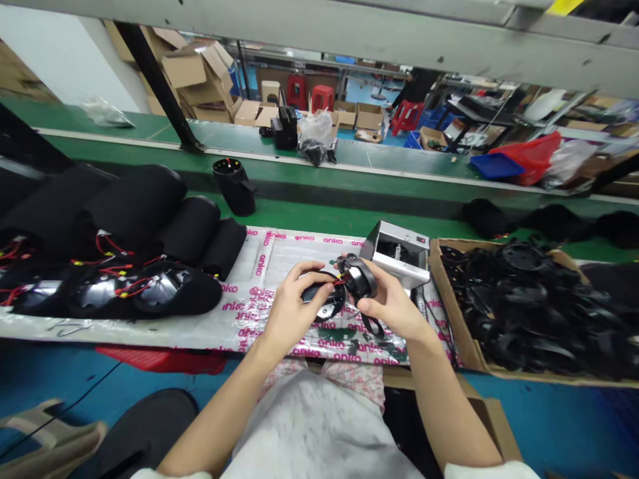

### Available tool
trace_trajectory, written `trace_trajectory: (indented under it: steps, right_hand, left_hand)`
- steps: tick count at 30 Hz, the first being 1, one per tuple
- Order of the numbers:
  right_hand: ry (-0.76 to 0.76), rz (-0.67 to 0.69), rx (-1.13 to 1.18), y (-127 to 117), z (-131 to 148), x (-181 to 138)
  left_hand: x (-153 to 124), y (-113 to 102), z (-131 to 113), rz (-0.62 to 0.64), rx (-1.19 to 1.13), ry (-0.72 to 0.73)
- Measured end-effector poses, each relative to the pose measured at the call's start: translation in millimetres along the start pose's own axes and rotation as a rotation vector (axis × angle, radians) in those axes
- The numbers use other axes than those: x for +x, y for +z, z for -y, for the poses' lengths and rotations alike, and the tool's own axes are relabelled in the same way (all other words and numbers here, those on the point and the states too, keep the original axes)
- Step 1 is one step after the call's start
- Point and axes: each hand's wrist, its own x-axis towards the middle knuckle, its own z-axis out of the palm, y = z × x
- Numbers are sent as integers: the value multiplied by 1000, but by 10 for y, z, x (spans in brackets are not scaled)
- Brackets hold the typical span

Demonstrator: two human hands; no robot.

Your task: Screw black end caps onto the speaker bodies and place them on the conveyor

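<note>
My left hand (pixel 299 293) is closed on a round black disc-shaped part (pixel 335 307), its thumb and fingers pinching near the rim. Short red wires (pixel 340 282) run from there toward a black cylindrical part with a shiny band (pixel 360 277). That second part sits in my right hand (pixel 392 299), gripped between thumb and fingers. A black strap-like loop (pixel 373 326) hangs beneath it. Both parts are held close together above the work mat (pixel 319 346), which is printed with pink lettering. Behind my right hand stands a silver metal box-shaped device (pixel 399 251) with a red switch.
Black fabric-covered cylinders (pixel 134 199) with red wires lie along the left. One upright black cylinder (pixel 233 186) stands behind the mat. At right, a cardboard box (pixel 474 352) holds many black plastic parts. A metal beam (pixel 319 26) crosses overhead. Bagged parts (pixel 317 136) rest on the far ledge.
</note>
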Motion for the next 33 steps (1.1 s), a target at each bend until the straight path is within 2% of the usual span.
trace_trajectory:
  steps: [10, 15, 21, 25, 29, 33]
  right_hand:
    - [7, 47, 27, -84, 17, -11]
    - [1, 17, 25, -83, -5, 19]
    - [-23, 46, -13, -31, -9, 30]
    - [-31, 42, -141, 2, 68, 8]
    - [-110, -53, -413, 151, 151, -24]
    - [-192, -119, -745, 402, 148, -4]
  left_hand:
    - [116, -15, -90, 57, 0, 14]
    - [146, -63, -120, 140, 24, 71]
    - [231, -101, -190, 210, 84, 138]
    - [261, -112, -191, 218, 77, 119]
    - [179, -125, -87, 191, -62, 31]
    - [-48, -83, 91, -18, -324, -153]
